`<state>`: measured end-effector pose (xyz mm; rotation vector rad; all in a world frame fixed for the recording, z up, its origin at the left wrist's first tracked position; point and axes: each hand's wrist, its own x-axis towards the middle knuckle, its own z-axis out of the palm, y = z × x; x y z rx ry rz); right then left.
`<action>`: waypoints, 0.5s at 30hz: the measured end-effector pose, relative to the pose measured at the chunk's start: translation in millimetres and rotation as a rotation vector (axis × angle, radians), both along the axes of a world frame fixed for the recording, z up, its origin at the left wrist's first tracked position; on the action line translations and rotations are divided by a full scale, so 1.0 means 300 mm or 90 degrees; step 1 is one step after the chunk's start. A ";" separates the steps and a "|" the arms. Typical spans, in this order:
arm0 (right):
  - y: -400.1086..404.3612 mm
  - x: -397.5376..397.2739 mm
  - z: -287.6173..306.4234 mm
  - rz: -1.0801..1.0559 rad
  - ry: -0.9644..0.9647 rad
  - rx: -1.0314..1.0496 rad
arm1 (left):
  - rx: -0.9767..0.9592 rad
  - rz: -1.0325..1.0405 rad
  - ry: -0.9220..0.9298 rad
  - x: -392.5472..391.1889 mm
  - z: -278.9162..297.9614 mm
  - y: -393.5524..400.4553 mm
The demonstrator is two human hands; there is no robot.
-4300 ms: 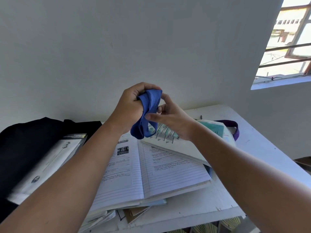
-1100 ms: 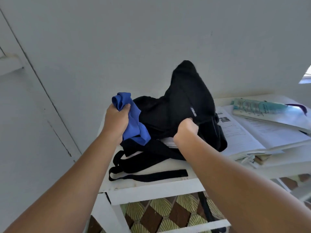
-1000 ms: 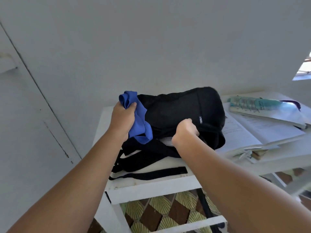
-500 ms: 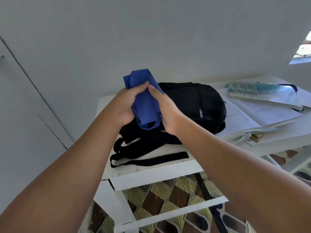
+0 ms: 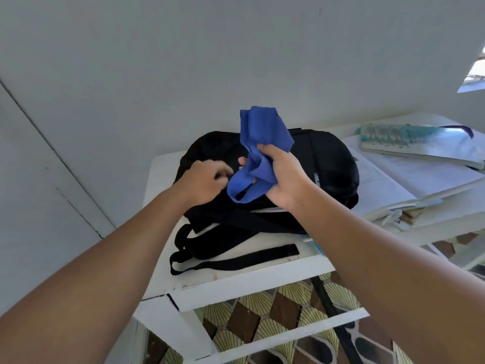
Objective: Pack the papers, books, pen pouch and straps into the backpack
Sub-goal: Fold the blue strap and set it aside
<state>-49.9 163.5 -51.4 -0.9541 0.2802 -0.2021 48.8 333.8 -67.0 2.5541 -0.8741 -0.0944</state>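
Half a second ago both hands pinched the blue strap together above the backpack; now it has passed wholly to the right hand, and the left hand has dropped onto the bag. Nearest the camera, a patterned floor of brown and cream fan shapes shows through the white frame under the tabletop. On the tabletop's front edge lie the backpack's own black straps, one flat band stretched sideways and a loop curling at the left. Above them the left hand rests on the backpack, fingers curled at the dark fabric; blur hides whether it grips anything. Just beside it, the right hand grasps the strap around its middle, thumb on the near side. This strap is a wide band of soft, bright blue cloth, bunched and folded, one end standing up above the fist and a loop hanging below it, held clear of the bag. Black and rounded, the backpack lies flat, with a small pale logo near its right side. To its right, open books are stacked, with a teal spiral notebook on top, against the white wall.
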 end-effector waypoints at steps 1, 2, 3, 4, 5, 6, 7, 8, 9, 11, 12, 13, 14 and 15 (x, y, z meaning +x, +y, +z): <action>-0.002 0.008 -0.002 -0.005 -0.007 0.016 | 0.143 -0.027 -0.058 0.003 -0.017 -0.004; 0.000 0.011 -0.002 -0.002 -0.011 0.034 | 0.235 -0.025 -0.084 0.001 -0.030 -0.010; -0.001 0.013 0.004 0.005 -0.011 0.041 | 0.275 -0.021 -0.121 0.001 -0.036 -0.024; -0.002 0.011 0.009 0.015 -0.009 0.052 | 0.304 -0.018 -0.157 0.004 -0.039 -0.042; 0.001 0.013 0.012 0.026 -0.007 0.067 | 0.320 -0.019 -0.199 0.004 -0.037 -0.049; 0.003 0.011 0.023 0.041 -0.005 0.078 | 0.318 -0.014 -0.221 0.006 -0.040 -0.054; 0.008 -0.002 0.027 0.056 -0.005 0.082 | 0.312 -0.031 -0.233 -0.003 -0.044 -0.063; 0.009 -0.011 0.032 0.072 -0.009 0.080 | 0.296 -0.037 -0.228 -0.015 -0.037 -0.075; 0.011 -0.018 0.033 0.088 -0.013 0.070 | 0.289 -0.042 -0.235 -0.016 -0.031 -0.084; 0.017 -0.034 0.028 0.114 -0.006 0.065 | 0.167 0.018 -0.115 0.007 -0.014 -0.083; 0.024 -0.045 0.019 0.136 0.007 0.068 | 0.041 0.064 -0.028 0.026 0.000 -0.072; 0.029 -0.055 -0.002 0.165 0.025 0.066 | -0.106 0.098 0.041 0.050 0.016 -0.063; 0.036 -0.064 -0.026 0.197 0.056 0.049 | -0.238 0.119 0.096 0.068 0.039 -0.056; 0.043 -0.069 -0.051 0.223 0.100 0.015 | -0.324 0.132 0.138 0.077 0.072 -0.051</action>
